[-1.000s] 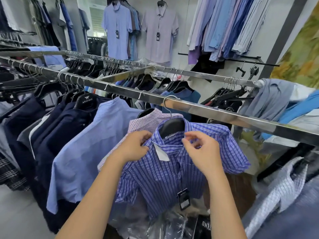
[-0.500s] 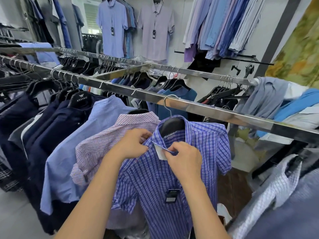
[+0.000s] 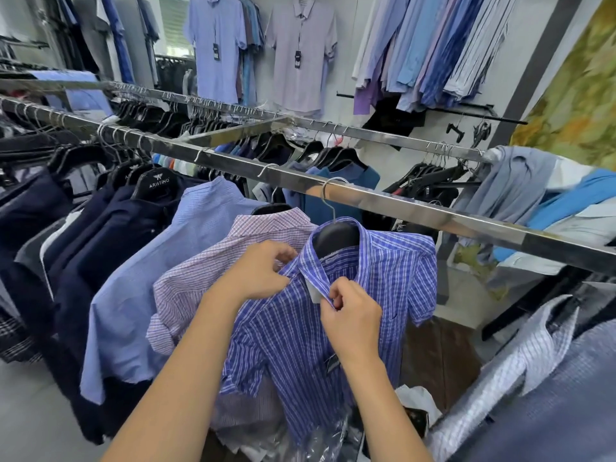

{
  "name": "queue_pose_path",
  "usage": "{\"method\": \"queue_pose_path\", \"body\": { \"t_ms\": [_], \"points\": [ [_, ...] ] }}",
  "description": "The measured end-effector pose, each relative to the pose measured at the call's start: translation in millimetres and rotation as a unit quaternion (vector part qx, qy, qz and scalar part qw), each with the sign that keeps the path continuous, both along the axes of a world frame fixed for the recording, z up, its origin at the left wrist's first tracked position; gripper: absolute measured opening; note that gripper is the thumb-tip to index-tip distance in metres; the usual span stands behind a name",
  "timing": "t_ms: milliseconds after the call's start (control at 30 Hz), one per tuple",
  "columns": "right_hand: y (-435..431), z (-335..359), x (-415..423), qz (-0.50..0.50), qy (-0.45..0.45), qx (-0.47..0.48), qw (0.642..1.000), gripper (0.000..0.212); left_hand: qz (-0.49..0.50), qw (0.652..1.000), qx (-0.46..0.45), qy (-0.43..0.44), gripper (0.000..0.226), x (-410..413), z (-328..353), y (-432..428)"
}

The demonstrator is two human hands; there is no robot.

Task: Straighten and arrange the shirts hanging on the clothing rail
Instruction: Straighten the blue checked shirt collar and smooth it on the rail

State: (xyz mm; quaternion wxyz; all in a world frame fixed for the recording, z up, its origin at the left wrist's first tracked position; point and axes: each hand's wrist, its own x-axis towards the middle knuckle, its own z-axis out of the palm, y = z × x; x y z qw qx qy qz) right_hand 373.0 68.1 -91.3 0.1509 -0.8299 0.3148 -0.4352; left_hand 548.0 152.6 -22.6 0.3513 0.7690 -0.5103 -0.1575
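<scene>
Left hand (image 3: 256, 275) and right hand (image 3: 353, 315) both pinching the collar, fingers curled, steel clothing rail (image 3: 433, 215) running across, blue checked shirt (image 3: 393, 281) hanging just below the rail, pink checked shirt (image 3: 200, 278) beside it leftward along the rail, black hanger (image 3: 336, 235) hooked over the rail

2 hands (image 3: 256, 275) (image 3: 353, 316), 1 held shirt (image 3: 393, 278)

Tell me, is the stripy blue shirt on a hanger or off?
On. The blue shirt hangs from a black hanger hooked over the rail.
</scene>
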Motion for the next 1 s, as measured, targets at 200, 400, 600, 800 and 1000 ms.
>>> {"method": "queue_pose_path", "body": {
  "t_ms": [200, 400, 600, 800, 1000],
  "points": [
    [4.5, -7.4, 9.2, -0.033, -0.012, -0.004, 0.999, 0.039, -0.008, 1.000, 0.003, 0.006, 0.041, -4.3, -0.8, 5.2],
    [-5.4, 5.7, 1.1, 0.125, 0.030, 0.190, 0.973, 0.063, -0.005, 1.000, 0.002, -0.013, 0.039, -1.2, 4.5, 9.6],
    [-37.8, 41.7, -5.1, 0.232, 0.217, 0.271, 0.909, 0.030, -0.003, 1.000, 0.015, -0.016, 0.044, 8.1, 9.5, 16.3],
    [-34.6, 45.1, 1.4, 0.140, 0.203, 0.156, 0.957, 0.024, 0.001, 0.999, 0.014, -0.041, 0.040, 7.6, 9.8, 16.8],
    [-23.9, 37.0, -0.5, 0.162, 0.171, 0.190, 0.953, 0.031, 0.024, 0.999, 0.006, -0.038, 0.046, 9.2, 6.7, 17.0]
  ]
}}
